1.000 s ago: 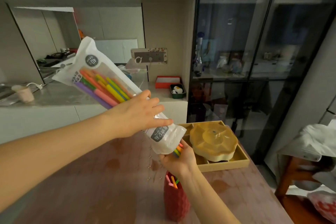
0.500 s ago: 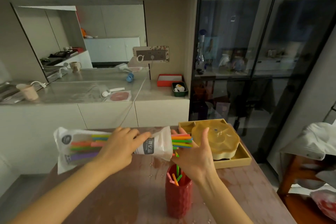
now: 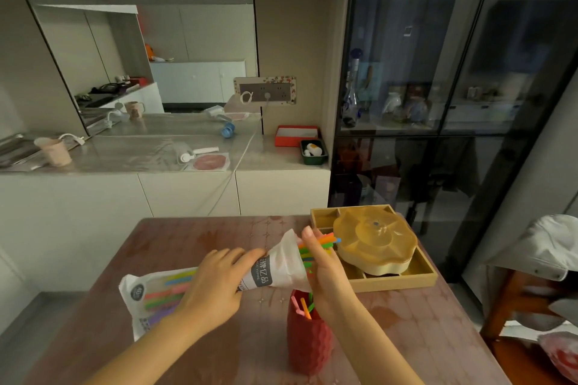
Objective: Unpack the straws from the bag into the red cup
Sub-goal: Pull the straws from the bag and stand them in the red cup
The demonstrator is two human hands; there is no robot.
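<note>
A white plastic bag [image 3: 278,266] of coloured straws lies almost level above the table, its open mouth pointing right. My left hand [image 3: 212,287] grips the bag round its middle. My right hand [image 3: 322,272] is curled round a bunch of straws [image 3: 325,242] sticking out of the mouth. Below that hand stands the red textured cup [image 3: 308,347] with a few straws [image 3: 301,306] in it. More straws show through the bag's left end [image 3: 162,297].
A yellow wooden tray [image 3: 406,278] with a lobed amber lid [image 3: 375,241] sits on the table right behind the cup. A chair with white cloth [image 3: 544,247] stands at the right. A counter and a dark glass cabinet [image 3: 438,103] lie beyond the table.
The bag dropped from steeply tilted and high to nearly level above the table. My right hand went from spread open at the mouth to curled round the protruding straws.
</note>
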